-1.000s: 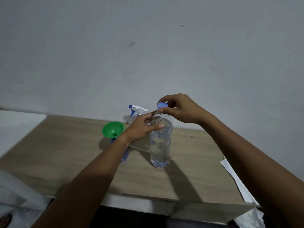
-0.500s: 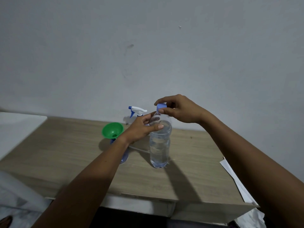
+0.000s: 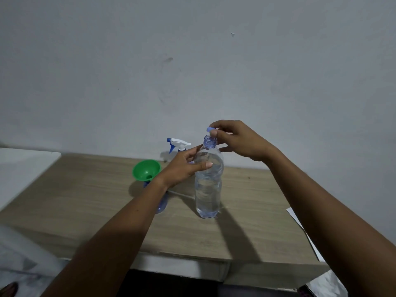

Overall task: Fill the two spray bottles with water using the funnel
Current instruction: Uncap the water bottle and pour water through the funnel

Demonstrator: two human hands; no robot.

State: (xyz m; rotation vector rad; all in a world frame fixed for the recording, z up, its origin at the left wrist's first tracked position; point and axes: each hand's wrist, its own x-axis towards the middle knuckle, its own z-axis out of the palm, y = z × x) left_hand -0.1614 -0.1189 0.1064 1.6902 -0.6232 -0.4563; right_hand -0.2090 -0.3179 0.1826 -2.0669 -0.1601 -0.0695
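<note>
A clear water bottle (image 3: 207,189) stands upright on the wooden table (image 3: 246,221), its neck uncapped. My left hand (image 3: 184,167) grips the bottle's shoulder. My right hand (image 3: 237,141) pinches the blue cap (image 3: 210,129) just above and right of the neck. A green funnel (image 3: 146,169) sits in the mouth of a spray bottle (image 3: 161,205) that my left forearm mostly hides. Behind them, by the wall, a second spray bottle shows its white and blue trigger head (image 3: 177,144).
A thin white tube (image 3: 182,194) lies on the table between the bottles. A white surface (image 3: 19,170) adjoins the table on the left. White paper (image 3: 300,224) lies off the right edge. The wall stands close behind.
My right hand has lifted the blue cap off the water bottle's neck, which now stands uncovered. My left hand stays on the bottle.
</note>
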